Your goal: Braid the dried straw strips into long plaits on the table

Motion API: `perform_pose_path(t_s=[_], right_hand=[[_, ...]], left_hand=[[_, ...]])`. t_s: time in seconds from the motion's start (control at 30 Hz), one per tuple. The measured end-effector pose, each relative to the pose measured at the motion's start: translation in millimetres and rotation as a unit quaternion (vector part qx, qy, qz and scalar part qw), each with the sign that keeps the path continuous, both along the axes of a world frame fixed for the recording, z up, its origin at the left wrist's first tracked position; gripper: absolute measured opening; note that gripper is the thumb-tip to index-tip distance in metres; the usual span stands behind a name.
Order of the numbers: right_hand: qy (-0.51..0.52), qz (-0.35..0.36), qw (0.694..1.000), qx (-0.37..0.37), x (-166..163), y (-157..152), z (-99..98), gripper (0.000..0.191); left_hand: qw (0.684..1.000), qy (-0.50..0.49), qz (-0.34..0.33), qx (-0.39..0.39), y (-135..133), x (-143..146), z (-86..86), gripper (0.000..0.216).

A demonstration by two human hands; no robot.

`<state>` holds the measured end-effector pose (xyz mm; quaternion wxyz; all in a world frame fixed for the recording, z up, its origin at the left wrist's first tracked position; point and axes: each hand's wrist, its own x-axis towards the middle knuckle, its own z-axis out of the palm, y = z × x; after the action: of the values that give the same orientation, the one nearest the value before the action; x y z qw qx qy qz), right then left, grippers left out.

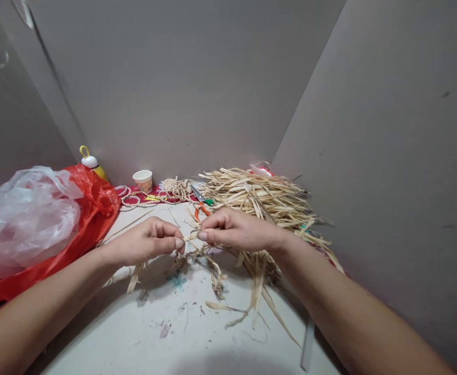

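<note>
My left hand (152, 241) pinches one end of a short stretch of twisted straw cord (190, 237) between thumb and forefinger. Close beside it on the right, my right hand (232, 229) pinches the same cord, its fingers curled. Below the hands, a braided straw piece (216, 276) hangs or lies over the white table (150, 333); I cannot tell which. Loose pale strips (257, 291) spread under my right wrist. Behind that hand rests a large heap of dry straw strips (259, 192). Scissors (197, 194) and an orange-handled tool (201, 211) lie just beyond my fingers.
A red plastic bag (99, 200) with a clear bag (28, 213) fills the left side. At the back stand a paper cup (143, 180) and a yellow-and-white bottle (91, 162), near coiled cord (177, 188). Grey walls (181, 94) close in the table behind and right.
</note>
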<state>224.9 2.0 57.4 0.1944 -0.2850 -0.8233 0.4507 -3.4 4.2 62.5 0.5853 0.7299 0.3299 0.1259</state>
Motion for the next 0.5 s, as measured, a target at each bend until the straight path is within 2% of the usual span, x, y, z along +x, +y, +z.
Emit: perform_pose_path(t_s=[0.17,0.33,0.5], right_hand=[[-0.031,0.016,0.999,0.024,-0.4,-2.7,-0.1,0.035],[-0.062,0.018,0.995,0.074,1.3,-3.6,1.0,0.035],[-0.120,0.024,0.988,0.092,-0.2,-4.1,1.1,0.032]], left_hand=[[0.999,0.012,-0.007,-0.028,-0.6,-1.0,-4.2,0.031],[1.000,0.021,-0.015,0.008,-2.6,4.7,-10.7,0.031],[0.997,0.025,-0.057,0.050,-5.8,7.3,-19.8,0.030]])
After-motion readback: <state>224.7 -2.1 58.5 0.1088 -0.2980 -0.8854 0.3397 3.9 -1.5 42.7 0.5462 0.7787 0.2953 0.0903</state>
